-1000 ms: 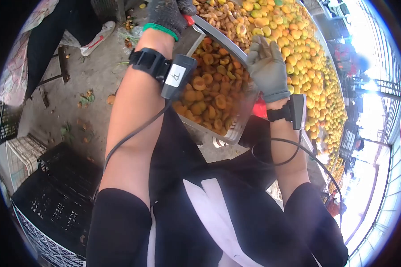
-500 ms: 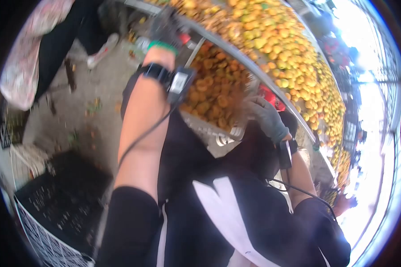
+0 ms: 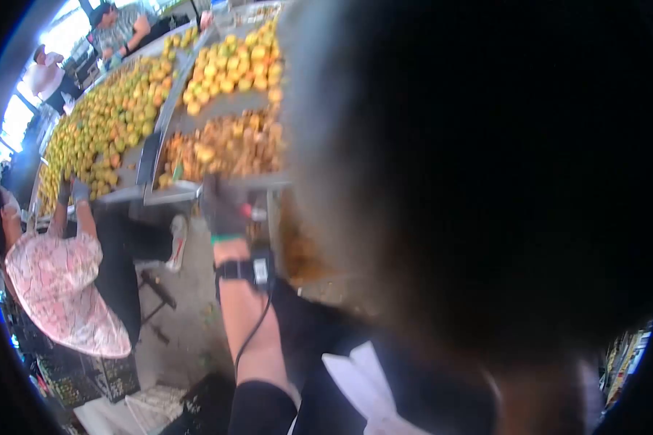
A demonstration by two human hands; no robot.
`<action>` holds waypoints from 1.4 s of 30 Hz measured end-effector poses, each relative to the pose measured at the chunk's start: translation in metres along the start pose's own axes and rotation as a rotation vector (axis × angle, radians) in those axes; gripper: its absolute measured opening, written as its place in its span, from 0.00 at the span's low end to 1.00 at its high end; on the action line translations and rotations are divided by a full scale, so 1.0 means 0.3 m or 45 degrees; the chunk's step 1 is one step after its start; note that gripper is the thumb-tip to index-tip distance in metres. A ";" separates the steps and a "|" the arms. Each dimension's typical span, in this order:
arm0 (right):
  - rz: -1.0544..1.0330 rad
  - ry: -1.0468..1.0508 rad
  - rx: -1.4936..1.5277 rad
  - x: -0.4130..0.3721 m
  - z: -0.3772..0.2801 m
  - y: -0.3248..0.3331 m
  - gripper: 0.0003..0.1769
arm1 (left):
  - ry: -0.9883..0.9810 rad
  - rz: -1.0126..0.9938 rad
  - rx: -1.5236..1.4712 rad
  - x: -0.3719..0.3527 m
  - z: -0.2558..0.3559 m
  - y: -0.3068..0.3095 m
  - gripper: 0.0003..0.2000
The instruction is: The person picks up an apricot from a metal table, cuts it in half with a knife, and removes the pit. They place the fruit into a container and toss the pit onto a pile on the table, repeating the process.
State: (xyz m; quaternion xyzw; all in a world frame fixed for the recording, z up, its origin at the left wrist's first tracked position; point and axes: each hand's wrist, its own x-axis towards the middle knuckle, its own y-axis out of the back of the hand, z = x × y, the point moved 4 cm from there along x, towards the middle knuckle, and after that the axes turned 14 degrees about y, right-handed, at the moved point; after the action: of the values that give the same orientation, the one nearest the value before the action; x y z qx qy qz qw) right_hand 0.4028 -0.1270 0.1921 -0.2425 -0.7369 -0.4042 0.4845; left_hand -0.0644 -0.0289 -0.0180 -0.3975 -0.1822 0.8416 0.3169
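My left hand [image 3: 221, 206], in a dark glove with a green cuff, is at the near metal edge of a sorting table [image 3: 178, 191]. Motion smears its fingers, so I cannot make out their pose or any hold. Orange, apricot-like fruit [image 3: 228, 141] lies just beyond it, some pieces apparently cut. Below the table edge, right of that hand, a crate's load of orange fruit [image 3: 301, 250] shows partly. A big, dark blur, apparently my right hand [image 3: 486, 167] close to the camera, covers the right half of the view. Its fingers cannot be made out.
On the left, a person in a pink patterned top [image 3: 58, 283] reaches onto a table section of yellow fruit [image 3: 116, 116]. Another person [image 3: 123, 32] is at the far side. Dark crates [image 3: 116, 373] stand on the floor at lower left.
The view has swung left, bringing the other people into sight. The right hand, earlier by the crate, seems to have risen close to the camera. My left hand stays near the table edge.
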 end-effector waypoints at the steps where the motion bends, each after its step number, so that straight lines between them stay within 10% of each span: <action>1: -0.021 0.061 -0.070 -0.005 0.034 0.041 0.18 | 0.023 -0.188 -0.003 0.077 -0.009 -0.013 0.10; 15: 0.051 0.032 -0.428 0.268 0.848 0.115 0.18 | 0.164 -0.459 0.104 0.125 -0.056 -0.069 0.09; 16: 0.390 -0.296 -0.400 0.163 0.942 0.131 0.13 | 0.160 -0.454 0.101 0.128 -0.055 -0.058 0.09; 22: -0.174 -1.416 -0.867 -0.450 1.508 0.235 0.25 | 0.134 -0.462 0.198 0.141 -0.054 -0.078 0.09; 34: -0.277 -1.489 -1.361 -0.563 1.985 0.247 0.33 | 0.336 -0.489 0.352 0.182 -0.121 -0.129 0.09; 38: 0.149 -1.275 -1.276 -0.612 1.916 0.294 0.30 | 0.237 -0.468 0.439 0.177 -0.115 -0.136 0.09; 40: 0.886 -1.439 -0.089 -0.584 1.811 0.217 0.24 | 0.265 -0.466 0.420 0.168 -0.112 -0.140 0.08; 42: 1.059 -1.256 0.443 -0.548 1.716 0.160 0.23 | 0.302 -0.526 0.381 0.154 -0.116 -0.147 0.07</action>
State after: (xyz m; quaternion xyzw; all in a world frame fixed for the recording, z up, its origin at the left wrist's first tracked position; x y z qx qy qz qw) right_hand 0.2399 0.3329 -0.0451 -0.5813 -0.7716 0.0994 0.2384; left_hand -0.0422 0.0365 -0.0406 -0.3964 -0.0947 0.7244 0.5560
